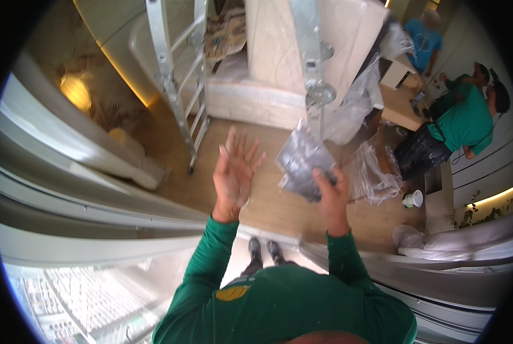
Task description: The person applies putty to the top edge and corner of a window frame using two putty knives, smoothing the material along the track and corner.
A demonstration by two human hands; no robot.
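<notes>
My right hand (333,198) grips a flat, silvery-grey sheet-like packet (303,159) by its lower right edge, thumb on top. The packet is slightly blurred and its surface looks glossy; its exact kind cannot be made out. To the left of it, my left hand (233,179) is held palm up with the fingers spread and nothing in it. Both hands are raised over the wooden floor (268,215), apart from each other. A metal ladder (179,97) stands just beyond them, one of its legs close behind the packet.
Plastic-covered furniture (256,103) stands behind the ladder. To the right are crumpled clear plastic (374,175), a cardboard box (402,106), a white tub (412,199) and co-workers, one in a green shirt (468,117), another in blue (421,46). Curtains (84,155) hang at the left.
</notes>
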